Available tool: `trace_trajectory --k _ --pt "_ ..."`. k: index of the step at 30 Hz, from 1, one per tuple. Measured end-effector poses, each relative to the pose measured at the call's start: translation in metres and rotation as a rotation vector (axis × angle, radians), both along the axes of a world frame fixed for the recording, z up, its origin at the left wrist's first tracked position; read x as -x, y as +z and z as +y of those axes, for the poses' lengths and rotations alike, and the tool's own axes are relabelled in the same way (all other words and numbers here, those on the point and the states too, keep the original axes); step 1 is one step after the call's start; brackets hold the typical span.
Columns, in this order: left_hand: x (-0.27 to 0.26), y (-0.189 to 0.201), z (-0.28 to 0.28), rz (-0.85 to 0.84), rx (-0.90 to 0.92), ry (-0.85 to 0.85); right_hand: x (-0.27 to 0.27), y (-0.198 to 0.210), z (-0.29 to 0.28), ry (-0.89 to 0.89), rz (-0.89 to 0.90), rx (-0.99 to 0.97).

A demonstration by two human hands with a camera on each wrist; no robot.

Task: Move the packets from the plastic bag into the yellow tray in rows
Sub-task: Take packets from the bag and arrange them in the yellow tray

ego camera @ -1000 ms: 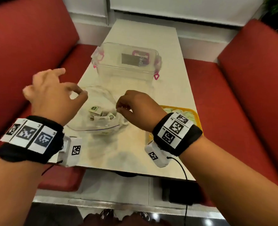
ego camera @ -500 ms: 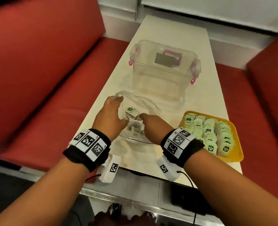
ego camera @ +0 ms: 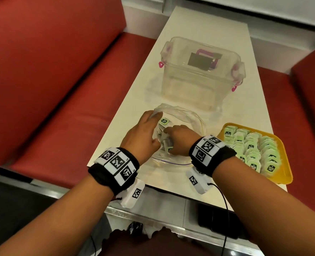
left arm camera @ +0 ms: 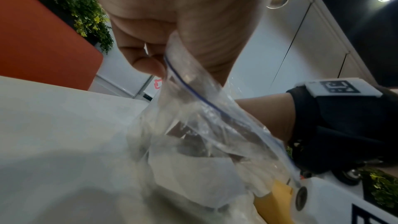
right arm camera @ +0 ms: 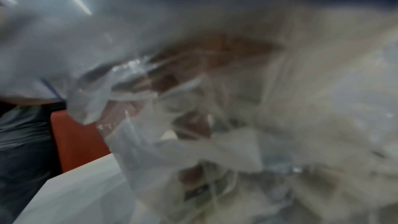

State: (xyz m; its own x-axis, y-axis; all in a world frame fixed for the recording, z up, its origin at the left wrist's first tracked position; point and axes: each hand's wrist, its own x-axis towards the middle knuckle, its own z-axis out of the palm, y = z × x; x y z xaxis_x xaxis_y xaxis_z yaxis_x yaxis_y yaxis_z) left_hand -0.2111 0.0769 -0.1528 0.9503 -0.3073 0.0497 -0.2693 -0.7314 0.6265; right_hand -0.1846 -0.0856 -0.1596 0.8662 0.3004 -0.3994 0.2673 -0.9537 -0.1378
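Two hands: both at the clear plastic bag [ego camera: 185, 117] near the front edge of the pale table [ego camera: 204, 30].
Red bench: a red bench seat [ego camera: 51, 74] runs along the table's left side.
Left hand: the left hand [ego camera: 143, 134] pinches the bag's blue-lined rim between thumb and fingers [left arm camera: 148, 64], holding the mouth up, as the left wrist view shows.
Bag contents: a green-labelled packet [ego camera: 164, 121] lies in the bag just beyond the fingers; other pale packets [left arm camera: 193, 173] sit under the crumpled film.
Right hand: the right hand [ego camera: 179, 142] is pushed into the bag mouth; its fingers are hidden by plastic and blur, so I cannot tell whether it has hold of a packet.
Clear box: a lidded transparent storage box [ego camera: 201, 74] with pink latches stands farther back, just behind the bag.
Yellow tray: the yellow tray [ego camera: 284, 174] sits right of the bag by the table's right edge, holding green packets in rows [ego camera: 252, 146].
Below: a dark phone-like slab [ego camera: 217, 221] lies under the table's front edge.
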Motion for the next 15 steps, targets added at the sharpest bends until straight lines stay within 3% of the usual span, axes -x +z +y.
trace_trajectory --k 10,15 --pt "-0.003 -0.005 -0.002 -0.032 0.005 -0.001 0.002 0.0 0.0 -0.009 0.029 -0.027" --pt "-0.005 -0.005 -0.003 -0.059 0.011 0.031 0.008 0.014 -0.002 -0.071 -0.042 -0.109"
